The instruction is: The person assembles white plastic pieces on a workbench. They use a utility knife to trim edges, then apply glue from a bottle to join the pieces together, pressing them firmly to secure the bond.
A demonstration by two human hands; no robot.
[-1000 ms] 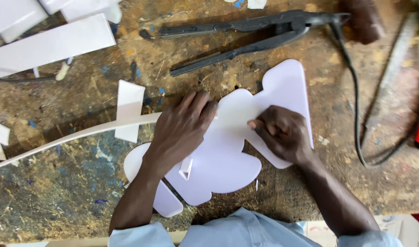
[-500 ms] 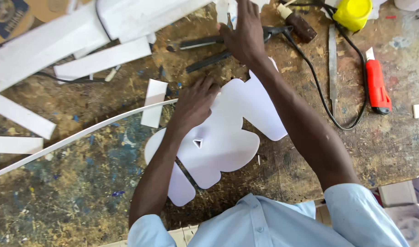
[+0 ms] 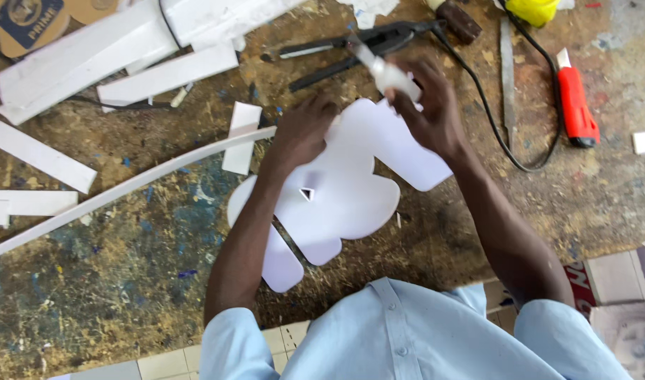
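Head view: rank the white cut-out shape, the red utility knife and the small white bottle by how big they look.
1. white cut-out shape, by far the largest, pinned flat by the left hand.
2. red utility knife.
3. small white bottle, blurred and partly hidden in the right hand; raised nearer the camera, so its rank against the knife is unsure.

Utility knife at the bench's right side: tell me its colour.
The utility knife is red with a white tip, seen in the head view, the only one.

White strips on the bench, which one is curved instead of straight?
The long thin strip, bowing from the bench's left edge up to the left hand.
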